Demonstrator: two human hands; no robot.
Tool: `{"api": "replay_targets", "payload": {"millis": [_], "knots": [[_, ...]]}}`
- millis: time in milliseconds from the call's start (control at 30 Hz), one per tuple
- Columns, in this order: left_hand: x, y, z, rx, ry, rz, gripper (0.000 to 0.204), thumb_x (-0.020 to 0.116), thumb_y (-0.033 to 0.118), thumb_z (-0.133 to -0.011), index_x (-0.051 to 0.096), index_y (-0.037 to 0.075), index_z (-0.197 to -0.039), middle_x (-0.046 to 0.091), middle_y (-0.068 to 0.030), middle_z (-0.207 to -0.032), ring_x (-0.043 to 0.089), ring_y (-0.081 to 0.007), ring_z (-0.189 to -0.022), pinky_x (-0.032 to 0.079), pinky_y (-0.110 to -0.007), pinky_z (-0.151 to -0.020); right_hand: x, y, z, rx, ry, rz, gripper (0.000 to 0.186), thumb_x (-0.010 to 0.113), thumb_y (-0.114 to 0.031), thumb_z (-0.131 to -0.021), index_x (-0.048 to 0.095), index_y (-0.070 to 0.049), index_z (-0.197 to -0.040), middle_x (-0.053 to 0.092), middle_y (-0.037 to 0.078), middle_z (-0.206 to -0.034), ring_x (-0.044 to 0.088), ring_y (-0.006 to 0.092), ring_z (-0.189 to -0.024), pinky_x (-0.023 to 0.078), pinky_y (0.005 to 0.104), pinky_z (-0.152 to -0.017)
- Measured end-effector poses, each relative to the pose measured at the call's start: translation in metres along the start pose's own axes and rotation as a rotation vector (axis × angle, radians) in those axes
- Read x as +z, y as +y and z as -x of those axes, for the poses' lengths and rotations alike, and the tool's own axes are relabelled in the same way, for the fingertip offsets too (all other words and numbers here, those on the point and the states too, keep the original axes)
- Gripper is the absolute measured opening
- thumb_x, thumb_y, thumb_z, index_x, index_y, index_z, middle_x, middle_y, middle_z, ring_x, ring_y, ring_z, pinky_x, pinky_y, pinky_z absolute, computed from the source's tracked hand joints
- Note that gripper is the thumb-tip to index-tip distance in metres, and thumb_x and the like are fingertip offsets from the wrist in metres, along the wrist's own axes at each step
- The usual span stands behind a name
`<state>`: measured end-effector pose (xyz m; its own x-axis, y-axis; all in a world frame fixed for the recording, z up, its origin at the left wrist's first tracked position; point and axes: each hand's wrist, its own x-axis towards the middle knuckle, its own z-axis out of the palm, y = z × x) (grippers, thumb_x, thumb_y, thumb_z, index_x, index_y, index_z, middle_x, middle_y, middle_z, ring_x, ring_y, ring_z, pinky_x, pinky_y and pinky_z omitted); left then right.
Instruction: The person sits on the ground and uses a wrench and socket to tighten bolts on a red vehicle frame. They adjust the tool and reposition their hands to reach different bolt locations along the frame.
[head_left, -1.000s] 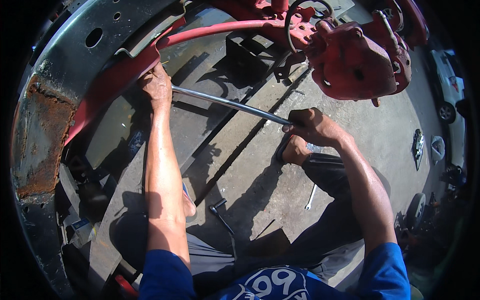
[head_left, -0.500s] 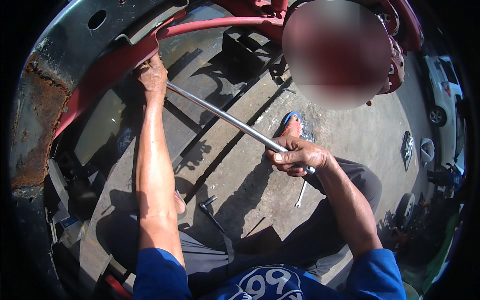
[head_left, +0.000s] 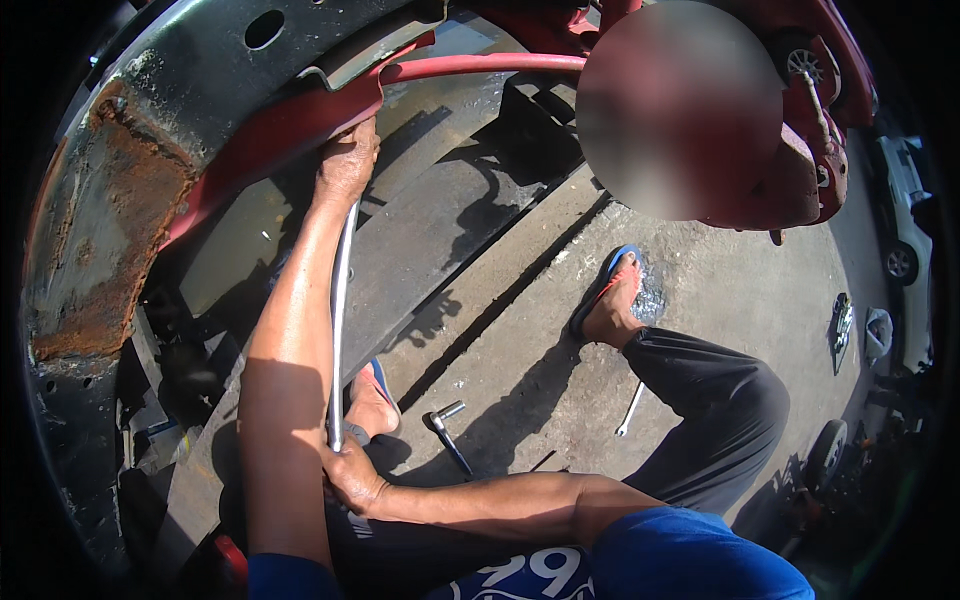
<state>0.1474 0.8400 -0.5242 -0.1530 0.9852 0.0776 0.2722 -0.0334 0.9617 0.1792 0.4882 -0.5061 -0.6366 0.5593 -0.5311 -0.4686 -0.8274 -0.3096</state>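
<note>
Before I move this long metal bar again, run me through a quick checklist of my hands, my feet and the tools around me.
1. Right hand on the near end of the long metal bar: ok, it holds that end.
2. Left hand at the far end, by the red beam: ok, though its fingers are partly hidden.
3. Far end properly seated: cannot tell, the left hand covers it.
4. Left forearm well clear of the bar: not ok, they run close alongside.
5. Feet protected: not ok, the right sandal is open.
6. Floor free of loose tools: not ok, a dark-handled tool and a wrench lie there.
</note>
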Motion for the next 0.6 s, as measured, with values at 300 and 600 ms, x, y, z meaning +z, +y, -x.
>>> {"api": "replay_targets", "payload": {"millis": [300,600], "knots": [[-0.003,0.007,0.002,-0.002,-0.153,0.048,0.052,0.050,0.049,-0.104,0.050,0.005,-0.076,0.049,-0.0015,-0.064,0.051,-0.0136,-0.062,0.045,-0.034,-0.062,0.001,-0.012,-0.039,0.031,-0.099,0.188,0.035,0.057,-0.035,-0.104,0.063,-0.001,-0.102,0.058,0.004,-0.075,0.061,0.0163,-0.069,0.053,0.0300,-0.067],[0.022,0.013,0.019,-0.091,0.140,0.191,0.039,0.059,0.041,-0.103,0.054,0.005,-0.087,0.049,-0.0017,-0.067,0.049,-0.0114,-0.058,0.043,-0.029,-0.056,-0.118,-0.101,0.086,-0.013,0.220,0.704,0.050,0.056,-0.050,-0.103,0.059,0.000,-0.106,0.049,0.004,-0.066,0.052,0.0138,-0.053,0.046,0.0324,-0.048]]}}
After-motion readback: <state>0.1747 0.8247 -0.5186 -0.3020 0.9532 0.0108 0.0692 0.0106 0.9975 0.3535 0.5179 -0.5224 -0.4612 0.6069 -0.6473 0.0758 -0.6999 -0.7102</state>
